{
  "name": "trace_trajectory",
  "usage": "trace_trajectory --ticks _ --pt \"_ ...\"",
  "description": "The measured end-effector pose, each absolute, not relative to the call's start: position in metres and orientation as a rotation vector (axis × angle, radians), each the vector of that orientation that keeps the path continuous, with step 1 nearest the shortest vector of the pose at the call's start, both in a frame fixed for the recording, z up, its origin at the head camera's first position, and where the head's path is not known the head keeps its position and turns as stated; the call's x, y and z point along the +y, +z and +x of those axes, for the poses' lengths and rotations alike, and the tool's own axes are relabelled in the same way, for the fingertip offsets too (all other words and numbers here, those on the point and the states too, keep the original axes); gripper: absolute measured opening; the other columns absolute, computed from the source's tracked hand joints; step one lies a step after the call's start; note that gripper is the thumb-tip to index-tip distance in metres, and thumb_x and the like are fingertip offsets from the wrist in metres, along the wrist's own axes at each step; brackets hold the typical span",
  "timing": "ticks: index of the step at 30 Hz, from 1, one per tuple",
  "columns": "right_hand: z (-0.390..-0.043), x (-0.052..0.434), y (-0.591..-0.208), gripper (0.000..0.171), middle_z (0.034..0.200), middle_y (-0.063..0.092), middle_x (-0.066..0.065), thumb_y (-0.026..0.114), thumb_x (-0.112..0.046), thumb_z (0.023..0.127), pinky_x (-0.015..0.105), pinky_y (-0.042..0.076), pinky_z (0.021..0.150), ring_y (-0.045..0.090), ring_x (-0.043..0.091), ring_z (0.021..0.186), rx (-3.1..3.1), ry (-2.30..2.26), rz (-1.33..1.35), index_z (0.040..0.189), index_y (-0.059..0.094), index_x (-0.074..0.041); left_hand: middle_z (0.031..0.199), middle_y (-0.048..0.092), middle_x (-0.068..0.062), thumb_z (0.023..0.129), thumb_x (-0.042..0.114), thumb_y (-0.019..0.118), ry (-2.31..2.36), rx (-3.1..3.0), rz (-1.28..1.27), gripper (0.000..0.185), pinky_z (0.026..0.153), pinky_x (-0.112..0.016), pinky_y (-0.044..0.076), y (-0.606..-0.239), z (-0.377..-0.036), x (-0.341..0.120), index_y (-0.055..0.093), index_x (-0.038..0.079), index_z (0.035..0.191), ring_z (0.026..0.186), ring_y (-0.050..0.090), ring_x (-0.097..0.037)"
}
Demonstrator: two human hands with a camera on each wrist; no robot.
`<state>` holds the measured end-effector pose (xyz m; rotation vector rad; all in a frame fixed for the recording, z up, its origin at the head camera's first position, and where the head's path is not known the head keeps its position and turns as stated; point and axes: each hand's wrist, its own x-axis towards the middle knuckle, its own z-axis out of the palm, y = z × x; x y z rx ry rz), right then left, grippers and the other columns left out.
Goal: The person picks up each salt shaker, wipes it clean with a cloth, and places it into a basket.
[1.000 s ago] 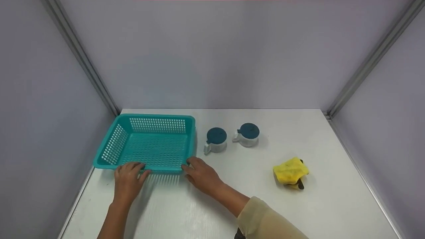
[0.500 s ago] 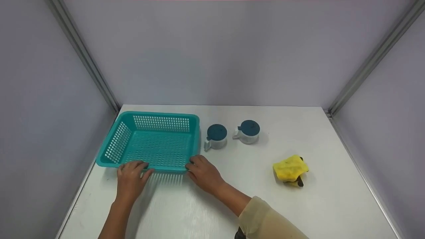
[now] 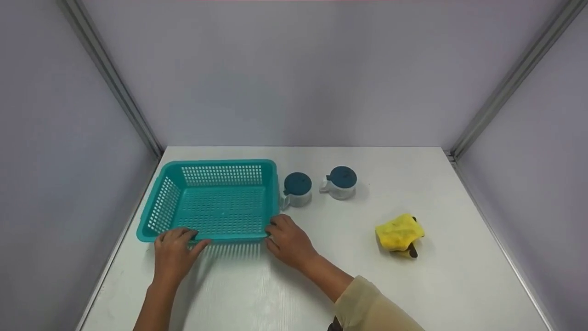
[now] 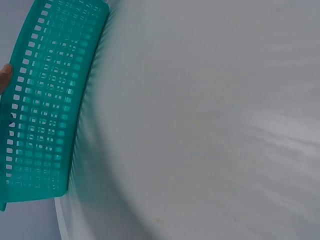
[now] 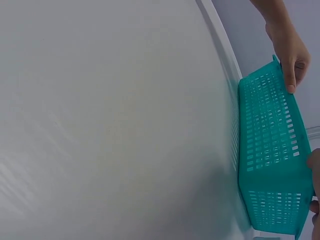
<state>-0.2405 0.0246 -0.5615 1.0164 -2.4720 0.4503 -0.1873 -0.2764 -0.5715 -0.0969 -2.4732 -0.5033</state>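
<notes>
Soft, even light fills all three views, with no harsh glare. The basket (image 3: 216,202) casts a striped shadow toward the lower edge of the head view, so the light probably comes from above and behind. Both wrist views bend straight edges near their borders and look slightly soft.

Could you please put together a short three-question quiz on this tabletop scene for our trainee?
1. True or false: both hands grip the near rim of the teal perforated plastic basket.
2. Multiple choice: what lies inside that basket? A) a cloth B) a jar C) nothing
3. How many small clear jars with dark teal lids stand to the right of the basket?

Key
1. True: the left hand and the right hand each hold the near rim.
2. C: the crumpled yellow cloth lies apart on the white table.
3. Two: the nearer jar, close beside the basket, and the farther jar.
</notes>
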Motion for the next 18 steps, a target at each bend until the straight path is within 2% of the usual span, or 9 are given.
trace_trajectory --ticks 6,18 --pt "-0.2383 0.0227 -0.5610 0.015 0.113 0.057 0.001 0.065 -0.025 0.094 0.020 0.053 0.091 0.052 0.013 0.106 -2.441 0.473 1.008 0.105 0.066 -0.014 0.095 0.071 -0.015 0.069 0.037 0.089 -0.535 -2.512 -0.064 0.045 0.092 -0.066 0.039 -0.5681 -0.1860 -0.2773 0.076 0.002 0.093 0.098 0.064 -0.037" --pt "-0.2370 0.0203 -0.5601 0.012 0.111 0.055 0.000 0.064 -0.024 0.095 0.018 0.053 0.090 0.052 0.013 0.106 -2.422 0.453 0.987 0.102 0.065 -0.014 0.095 0.071 -0.019 0.070 0.032 0.089 -0.579 -2.520 -0.057 0.046 0.095 -0.065 0.039 -0.5653 -0.1841 -0.2757 0.074 -0.003 0.096 0.098 0.064 -0.039"
